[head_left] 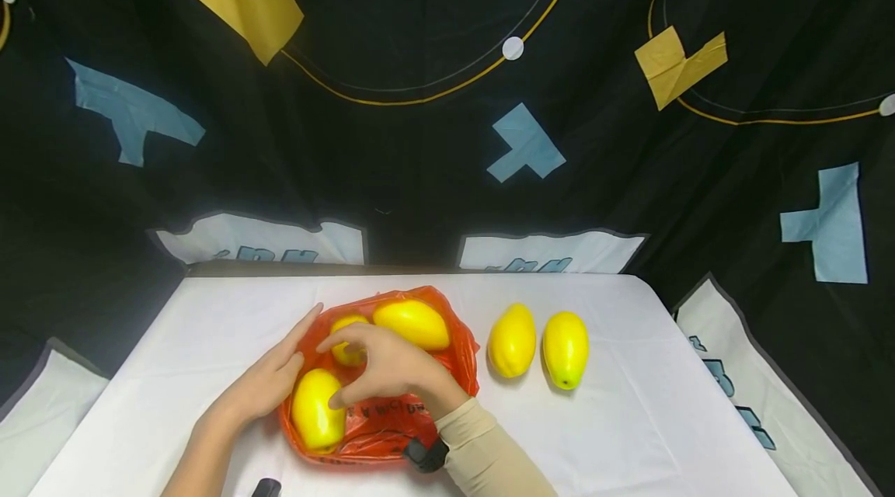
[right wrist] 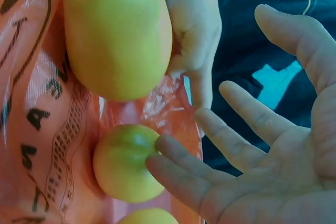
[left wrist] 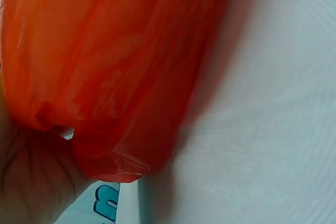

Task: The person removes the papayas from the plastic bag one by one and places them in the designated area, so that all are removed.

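A red plastic bag (head_left: 383, 429) with dark lettering lies spread wide on the white counter (head_left: 601, 435), in the lower centre of the frame. Three yellow fruits sit in it: the front fruit (head_left: 317, 411) at the bag's lower left, the small-looking fruit (head_left: 349, 358) at its upper left, partly behind fingers, and the back fruit (head_left: 414, 323) along its upper edge.

Of the two hands, the right hand (head_left: 391, 361) reaches over the bag from the lower right, thumb and fingers spread and holding nothing; its fingertips overlap the small-looking fruit, though contact is hard to judge. Its wrist carries a beige sleeve (head_left: 492, 446) and a dark device (head_left: 425, 454). The left hand (head_left: 260, 382) lies against the bag's left rim with its index finger straight; whether the thumb pinches the film, I cannot tell.

Right of the bag, a fourth fruit (head_left: 513, 341) and a fifth fruit (head_left: 565, 350) stand just beside each other on the counter. A black cloth (head_left: 419, 163) fills the upper frame, bearing yellow patches (head_left: 262, 15) and blue patches (head_left: 527, 144).
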The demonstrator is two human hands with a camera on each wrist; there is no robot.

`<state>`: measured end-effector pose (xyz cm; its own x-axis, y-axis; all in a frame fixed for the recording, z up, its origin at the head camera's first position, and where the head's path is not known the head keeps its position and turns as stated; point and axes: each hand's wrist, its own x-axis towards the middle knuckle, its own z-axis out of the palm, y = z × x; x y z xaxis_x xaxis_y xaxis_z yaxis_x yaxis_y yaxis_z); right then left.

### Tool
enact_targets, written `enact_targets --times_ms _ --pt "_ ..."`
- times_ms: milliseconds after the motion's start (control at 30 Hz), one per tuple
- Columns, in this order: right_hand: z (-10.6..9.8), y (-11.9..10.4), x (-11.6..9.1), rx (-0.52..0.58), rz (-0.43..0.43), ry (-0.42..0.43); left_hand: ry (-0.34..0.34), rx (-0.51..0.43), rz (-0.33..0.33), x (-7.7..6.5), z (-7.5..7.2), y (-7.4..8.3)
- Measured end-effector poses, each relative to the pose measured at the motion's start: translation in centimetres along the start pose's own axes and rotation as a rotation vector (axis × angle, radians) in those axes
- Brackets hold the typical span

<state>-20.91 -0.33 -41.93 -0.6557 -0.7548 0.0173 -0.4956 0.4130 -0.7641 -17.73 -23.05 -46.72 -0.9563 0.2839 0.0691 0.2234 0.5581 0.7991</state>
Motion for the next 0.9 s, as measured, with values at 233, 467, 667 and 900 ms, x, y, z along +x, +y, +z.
enact_targets --times_ms 233,467,667,900 --pt "0.9 -0.1 0.5 -0.005 0.0 -0.061 0.007 0.013 0.014 0.0 0.1 -0.3" --pt "1.7 0.0 0.8 -0.111 -0.016 -0.104 0.014 0.039 0.009 0.1 0.1 -0.2" --pt "2.2 -0.1 0.8 -0.178 -0.029 -0.141 0.015 0.047 0.004 0.1 0.0 0.0" --pt "3.0 0.0 0.7 -0.19 0.021 -0.152 0.017 0.039 0.011 0.0 0.1 0.0"
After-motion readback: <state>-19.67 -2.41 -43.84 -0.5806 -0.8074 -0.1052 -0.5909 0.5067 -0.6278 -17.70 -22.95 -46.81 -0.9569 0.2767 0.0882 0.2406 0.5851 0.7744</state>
